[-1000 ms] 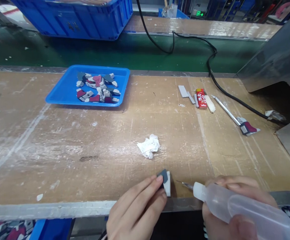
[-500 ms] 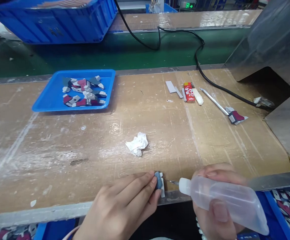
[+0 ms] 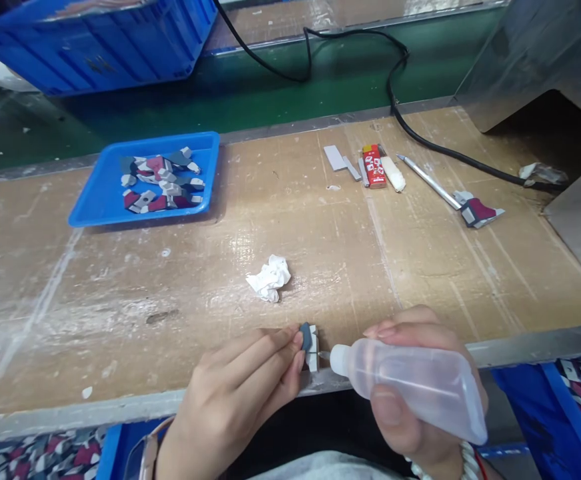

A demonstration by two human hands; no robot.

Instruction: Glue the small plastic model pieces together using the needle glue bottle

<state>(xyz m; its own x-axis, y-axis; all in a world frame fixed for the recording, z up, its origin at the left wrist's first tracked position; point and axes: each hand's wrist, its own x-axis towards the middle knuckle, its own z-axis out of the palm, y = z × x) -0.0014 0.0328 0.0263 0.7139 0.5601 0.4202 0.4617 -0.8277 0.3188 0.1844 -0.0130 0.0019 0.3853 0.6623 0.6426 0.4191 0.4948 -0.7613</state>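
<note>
Grey-and-white piece [image 3: 310,343]: From my remote post, I see it at the left hand's [image 3: 235,380] fingertips, by the workbench's [image 3: 210,287] near edge, white side facing right.
Left hand: Back upward, fingers together and reaching rightward, pinching the piece against the thumb.
Right hand [image 3: 415,433]: Wrapped around a translucent bottle [image 3: 420,377], thumb on its near side, nozzle [image 3: 325,356] aimed left.
Nozzle: Right at the piece; I cannot tell if they touch.
</note>
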